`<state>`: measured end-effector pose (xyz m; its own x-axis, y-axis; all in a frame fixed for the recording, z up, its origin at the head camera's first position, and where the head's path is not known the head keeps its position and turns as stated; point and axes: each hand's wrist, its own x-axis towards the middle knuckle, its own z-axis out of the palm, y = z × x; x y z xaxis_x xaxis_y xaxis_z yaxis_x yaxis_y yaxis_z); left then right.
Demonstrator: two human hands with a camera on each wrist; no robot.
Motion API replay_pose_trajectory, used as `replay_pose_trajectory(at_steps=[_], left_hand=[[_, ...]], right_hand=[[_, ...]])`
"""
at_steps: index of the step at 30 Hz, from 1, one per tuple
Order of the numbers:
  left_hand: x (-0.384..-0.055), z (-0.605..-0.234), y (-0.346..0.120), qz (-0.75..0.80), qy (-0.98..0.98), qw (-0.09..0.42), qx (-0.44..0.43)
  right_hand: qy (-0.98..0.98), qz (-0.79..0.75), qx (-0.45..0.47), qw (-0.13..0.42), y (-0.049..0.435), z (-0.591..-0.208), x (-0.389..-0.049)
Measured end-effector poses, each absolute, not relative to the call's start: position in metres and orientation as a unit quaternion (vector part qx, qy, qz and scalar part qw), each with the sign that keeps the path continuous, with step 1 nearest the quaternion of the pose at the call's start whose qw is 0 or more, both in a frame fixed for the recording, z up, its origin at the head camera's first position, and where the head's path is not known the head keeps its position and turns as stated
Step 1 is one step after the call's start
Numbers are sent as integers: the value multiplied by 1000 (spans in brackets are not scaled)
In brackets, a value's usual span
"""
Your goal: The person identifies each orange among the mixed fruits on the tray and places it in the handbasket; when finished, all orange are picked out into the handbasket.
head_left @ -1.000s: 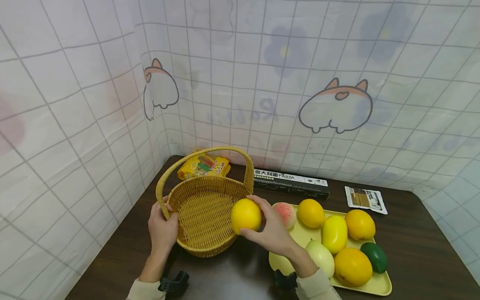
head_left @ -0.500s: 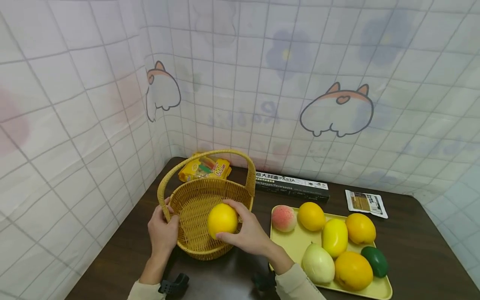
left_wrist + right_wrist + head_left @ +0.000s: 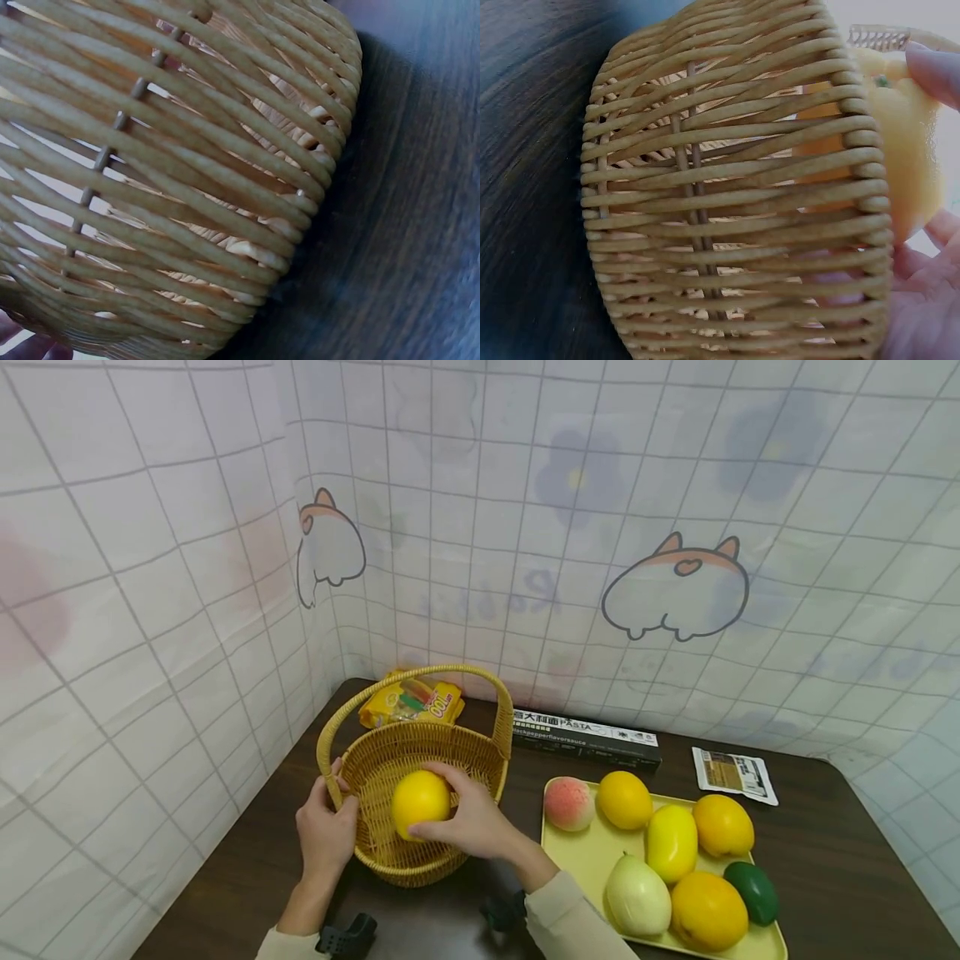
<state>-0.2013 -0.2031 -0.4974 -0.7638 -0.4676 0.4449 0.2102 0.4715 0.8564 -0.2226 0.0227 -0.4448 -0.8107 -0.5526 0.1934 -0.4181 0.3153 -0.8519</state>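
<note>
My right hand holds a yellow-orange orange, thumb on its near side and fingers over its far side. Hand and fruit are over the opening of the woven wicker basket. From the right wrist, the orange appears partly behind the basket's wall, a small green stem spot on it. At the basket's left side, my left hand grips the rim where the tall handle starts. Only a bit of its fingers peeks out under the weave in the left wrist view.
Right of the basket lies a pale yellow tray with a peach, a pear, a mango, a green fruit and several oranges. Behind are a yellow packet, a pasta box and a silver sachet.
My right hand has carried the orange leftward and slightly down, from the basket's right rim to over its inside. The left hand has stayed on the basket.
</note>
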Motion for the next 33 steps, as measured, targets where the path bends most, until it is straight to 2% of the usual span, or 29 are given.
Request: replay_pose_trajectory(at_steps=[6, 15, 33], left_hand=[[-201, -497, -204, -506, -790, 336, 78], [-201, -497, -203, -500, -796, 332, 85], [-200, -496, -202, -502, -798, 323, 87]], right_hand=[[818, -477, -307, 96, 10, -447, -234], [811, -447, -336, 170, 0, -448, -244], [803, -412, -370, 221, -8, -452, -246]])
